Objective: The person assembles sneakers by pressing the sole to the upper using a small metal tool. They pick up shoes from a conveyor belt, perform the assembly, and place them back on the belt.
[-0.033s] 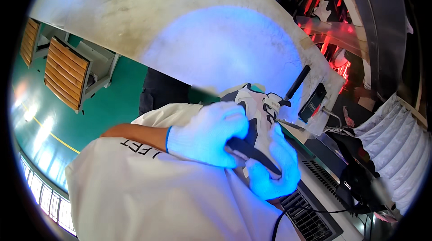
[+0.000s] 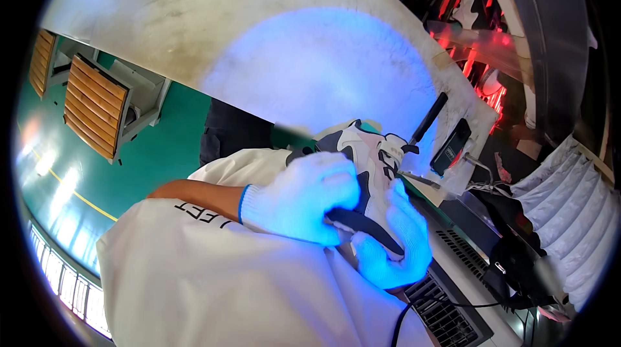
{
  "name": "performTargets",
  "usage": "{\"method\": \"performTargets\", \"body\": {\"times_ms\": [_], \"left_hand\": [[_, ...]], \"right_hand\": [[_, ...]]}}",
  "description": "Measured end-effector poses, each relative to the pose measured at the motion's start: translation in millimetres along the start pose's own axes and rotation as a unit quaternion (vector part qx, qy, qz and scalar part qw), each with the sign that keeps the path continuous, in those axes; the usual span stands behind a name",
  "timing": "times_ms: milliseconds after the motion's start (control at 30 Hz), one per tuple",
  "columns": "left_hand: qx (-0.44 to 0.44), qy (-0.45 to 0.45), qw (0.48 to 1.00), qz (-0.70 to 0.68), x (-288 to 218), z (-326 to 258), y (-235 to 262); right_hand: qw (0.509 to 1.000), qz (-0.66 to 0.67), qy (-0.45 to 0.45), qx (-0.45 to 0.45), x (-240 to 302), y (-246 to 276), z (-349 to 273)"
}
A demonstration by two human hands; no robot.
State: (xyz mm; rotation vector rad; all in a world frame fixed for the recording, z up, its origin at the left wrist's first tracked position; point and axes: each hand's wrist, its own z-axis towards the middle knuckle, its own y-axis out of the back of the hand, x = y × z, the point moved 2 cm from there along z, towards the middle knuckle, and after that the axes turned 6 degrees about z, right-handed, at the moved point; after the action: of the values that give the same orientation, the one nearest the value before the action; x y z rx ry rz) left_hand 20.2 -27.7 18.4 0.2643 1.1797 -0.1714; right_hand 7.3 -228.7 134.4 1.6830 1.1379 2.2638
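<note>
While the left hand [image 2: 301,195] clasps the sneaker [image 2: 362,153] over the lap, the right hand [image 2: 394,243] cradles it, gripping a dark tool [image 2: 362,225]; light, soft-sided (firmer at the sole), best held there.

A long black tool [image 2: 428,118] lies near the workbench's [image 2: 194,17] right edge, with a dark phone-like slab [image 2: 451,147] just beside it, though the blur leaves that unsure. Two slatted wooden crates [image 2: 96,116] stand on the green floor [image 2: 174,140] below the bench's left edge.
</note>
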Motion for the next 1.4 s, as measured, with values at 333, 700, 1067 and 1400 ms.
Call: {"method": "performTargets", "body": {"times_ms": [333, 700, 1067, 1400], "left_hand": [[0.083, -0.070, 0.994, -0.029, 5, 60, -24], [0.311, 0.055, 0.912, 0.263, -4, 112, -80], [0.327, 0.061, 0.876, 0.349, -14, 112, -75], [0.315, 0.024, 0.901, 0.296, -23, 100, -32]], "right_hand": [[0.992, 0.095, 0.083, -0.030, -60, 27, -24], [0.959, 0.221, -0.009, -0.179, -168, 1, -64], [0.967, 0.192, 0.019, -0.166, -173, -4, -43], [0.985, 0.122, 0.073, -0.094, -163, -4, -23]]}}
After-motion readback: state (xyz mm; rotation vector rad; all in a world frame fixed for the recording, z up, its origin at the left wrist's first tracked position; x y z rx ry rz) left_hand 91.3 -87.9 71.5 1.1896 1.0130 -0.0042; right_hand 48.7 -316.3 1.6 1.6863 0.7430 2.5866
